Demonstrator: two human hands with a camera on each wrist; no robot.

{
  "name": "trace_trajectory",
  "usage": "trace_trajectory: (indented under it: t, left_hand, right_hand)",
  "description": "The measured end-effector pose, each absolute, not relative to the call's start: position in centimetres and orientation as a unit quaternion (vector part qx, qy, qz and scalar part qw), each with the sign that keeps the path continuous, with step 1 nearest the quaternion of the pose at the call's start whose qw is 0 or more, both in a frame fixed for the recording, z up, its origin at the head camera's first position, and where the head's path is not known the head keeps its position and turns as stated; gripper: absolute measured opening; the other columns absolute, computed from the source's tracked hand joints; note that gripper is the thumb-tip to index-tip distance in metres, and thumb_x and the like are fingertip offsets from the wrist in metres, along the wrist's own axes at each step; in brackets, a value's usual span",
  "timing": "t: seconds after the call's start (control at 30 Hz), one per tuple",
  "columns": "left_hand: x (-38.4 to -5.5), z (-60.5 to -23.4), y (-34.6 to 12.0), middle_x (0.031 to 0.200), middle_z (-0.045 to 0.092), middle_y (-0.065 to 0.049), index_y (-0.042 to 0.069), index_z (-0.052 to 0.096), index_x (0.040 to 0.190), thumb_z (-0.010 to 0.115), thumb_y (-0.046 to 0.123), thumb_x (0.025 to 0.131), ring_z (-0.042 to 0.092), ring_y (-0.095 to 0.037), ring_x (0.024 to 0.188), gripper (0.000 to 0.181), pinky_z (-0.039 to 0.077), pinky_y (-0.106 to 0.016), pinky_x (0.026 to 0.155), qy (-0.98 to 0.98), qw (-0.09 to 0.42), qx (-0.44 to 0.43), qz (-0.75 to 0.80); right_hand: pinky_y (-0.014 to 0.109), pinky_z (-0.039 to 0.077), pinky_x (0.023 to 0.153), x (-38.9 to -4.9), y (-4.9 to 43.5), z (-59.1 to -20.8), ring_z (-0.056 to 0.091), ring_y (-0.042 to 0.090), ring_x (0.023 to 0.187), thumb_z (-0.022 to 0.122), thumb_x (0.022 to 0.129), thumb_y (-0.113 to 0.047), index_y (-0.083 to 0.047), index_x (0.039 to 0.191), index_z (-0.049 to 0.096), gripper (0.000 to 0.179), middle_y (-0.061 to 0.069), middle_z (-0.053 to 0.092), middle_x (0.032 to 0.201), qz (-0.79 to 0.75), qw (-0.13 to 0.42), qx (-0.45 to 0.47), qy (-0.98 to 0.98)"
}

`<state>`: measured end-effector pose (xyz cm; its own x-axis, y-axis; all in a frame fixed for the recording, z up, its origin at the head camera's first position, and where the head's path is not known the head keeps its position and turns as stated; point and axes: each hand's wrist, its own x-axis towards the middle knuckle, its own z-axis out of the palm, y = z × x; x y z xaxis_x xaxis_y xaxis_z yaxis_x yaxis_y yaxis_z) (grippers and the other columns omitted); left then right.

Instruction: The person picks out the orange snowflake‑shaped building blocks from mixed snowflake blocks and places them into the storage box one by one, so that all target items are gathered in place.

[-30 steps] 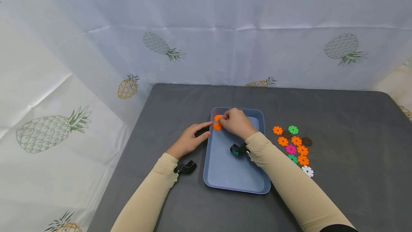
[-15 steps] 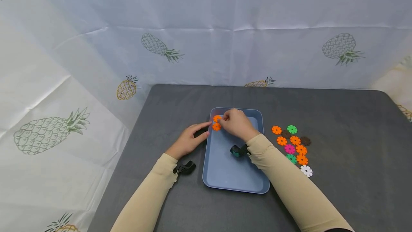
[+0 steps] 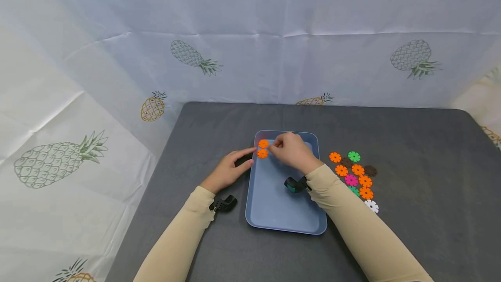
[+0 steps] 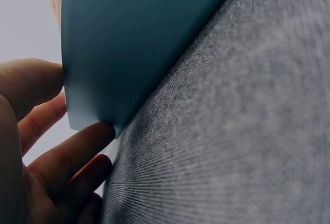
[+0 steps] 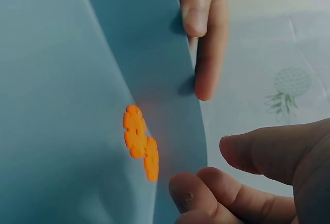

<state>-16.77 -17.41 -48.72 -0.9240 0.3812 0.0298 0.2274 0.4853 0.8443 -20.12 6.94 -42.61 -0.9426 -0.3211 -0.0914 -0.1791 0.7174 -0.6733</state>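
Two orange notched discs (image 3: 263, 153) lie side by side in the far left corner of a blue tray (image 3: 287, 212). In the right wrist view the orange discs (image 5: 135, 131) lie flat along the tray's inner edge. My right hand (image 3: 291, 149) hovers just right of them, thumb and fingertips apart with nothing between them. The left hand (image 3: 227, 171) touches the tray's left rim with its fingers extended. In the left wrist view, that hand's thumb and fingers (image 4: 72, 154) rest against the outside of the tray wall (image 4: 124, 43).
Right of the tray, several loose notched discs lie on the grey table (image 3: 422, 177): orange discs (image 3: 358, 169), a pink disc (image 3: 351, 180), green discs (image 3: 354, 156), brown discs (image 3: 370, 170) and a white disc (image 3: 372, 206). My right forearm passes beside them. A pineapple-print cloth (image 3: 250, 64) hangs behind.
The right hand has drawn slightly to the right, away from the two orange discs, which now show more fully. The left hand stays at the tray's rim.
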Motion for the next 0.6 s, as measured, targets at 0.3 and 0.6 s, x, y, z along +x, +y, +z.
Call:
trace_trajectory:
  t: [0.3,0.6]
  left_hand:
    - [-16.8,-48.9,-17.5,0.156,0.056,-0.003,0.023,0.059,0.153,0.063,0.033,0.107,0.047,-0.030,0.146,0.047,0.035,-0.054,0.122,0.859,0.078,0.180,0.474]
    - [-16.9,-49.1,-17.5,0.156,0.055,-0.003,0.024,0.058,0.153,0.063,0.035,0.107,0.046,-0.029,0.146,0.047,0.036,-0.054,0.121,0.857,0.080,0.179,0.477]
  right_hand:
    - [0.033,0.049,0.058,-19.3,8.1,-42.2,0.058,0.020,0.062,0.071,0.101,-0.030,-0.008,0.089,0.075,0.025,0.003,0.064,0.072,-0.351,0.108,-0.123,0.922]
    - [0.033,0.049,0.058,-18.8,9.6,-42.6,0.057,0.019,0.061,0.071,0.101,-0.031,-0.009,0.090,0.075,0.026,0.003,0.064,0.072,-0.347,0.100,-0.128,0.924]
